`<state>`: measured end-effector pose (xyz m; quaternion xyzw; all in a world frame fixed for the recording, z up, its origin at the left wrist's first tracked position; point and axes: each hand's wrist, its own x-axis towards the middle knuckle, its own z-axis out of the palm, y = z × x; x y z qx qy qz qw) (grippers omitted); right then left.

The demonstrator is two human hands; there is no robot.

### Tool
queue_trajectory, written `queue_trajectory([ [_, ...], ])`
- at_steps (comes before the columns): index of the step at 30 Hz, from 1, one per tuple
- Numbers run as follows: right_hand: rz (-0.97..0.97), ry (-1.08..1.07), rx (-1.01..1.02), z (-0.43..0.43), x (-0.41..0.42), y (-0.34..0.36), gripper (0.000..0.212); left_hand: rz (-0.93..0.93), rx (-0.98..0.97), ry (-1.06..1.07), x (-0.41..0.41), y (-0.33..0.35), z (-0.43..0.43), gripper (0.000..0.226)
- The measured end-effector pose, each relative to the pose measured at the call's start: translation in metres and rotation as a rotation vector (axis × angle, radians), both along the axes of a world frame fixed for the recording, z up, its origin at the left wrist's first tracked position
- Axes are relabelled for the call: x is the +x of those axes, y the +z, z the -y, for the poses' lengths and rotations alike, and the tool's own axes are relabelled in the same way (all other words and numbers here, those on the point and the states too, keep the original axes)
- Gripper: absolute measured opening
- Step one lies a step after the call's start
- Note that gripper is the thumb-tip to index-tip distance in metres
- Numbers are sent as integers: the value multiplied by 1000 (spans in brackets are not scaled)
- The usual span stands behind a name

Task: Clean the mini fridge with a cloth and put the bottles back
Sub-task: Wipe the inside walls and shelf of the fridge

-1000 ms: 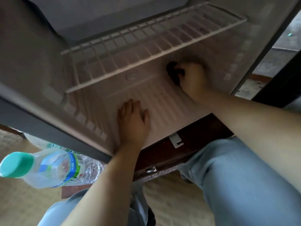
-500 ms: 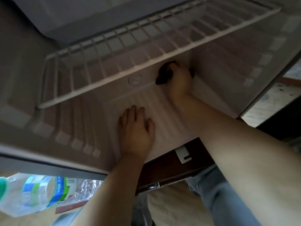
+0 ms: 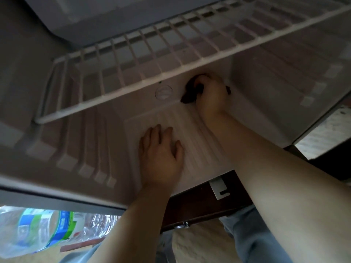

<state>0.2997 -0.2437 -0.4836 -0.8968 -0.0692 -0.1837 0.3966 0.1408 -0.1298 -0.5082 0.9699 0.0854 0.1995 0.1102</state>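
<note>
At rear of fridge floor (image 3: 199, 133): right hand (image 3: 212, 95) fingers clutch cloth (image 3: 190, 92); left hand (image 3: 161, 156) flat; bottle (image 3: 43, 232) lies left-right.

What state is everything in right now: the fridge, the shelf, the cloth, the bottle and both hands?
Fridge: open, no bottles inside.
Shelf: in its slot, nothing on it.
Cloth: bunched up, pressed to the back of the fridge floor.
Right hand: grips the cloth.
Left hand: flat on the fridge floor, holding nothing.
Bottle: outside the fridge, not yet put back.

Left hand (image 3: 161, 158) flat; right hand (image 3: 211, 93) clenched
</note>
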Motion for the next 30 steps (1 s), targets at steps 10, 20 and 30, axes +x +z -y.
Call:
queue_trajectory([
  [10, 382, 3, 160, -25, -10, 31, 29, -28, -3, 9, 1, 0, 1, 52],
  [20, 246, -215, 508, -36, -12, 22, 31, -51, -44, 19, 0, 2, 1, 54],
  [30, 416, 356, 165, -77, -30, 33, 27, -35, -148, -12, 3, 0, -7, 56],
])
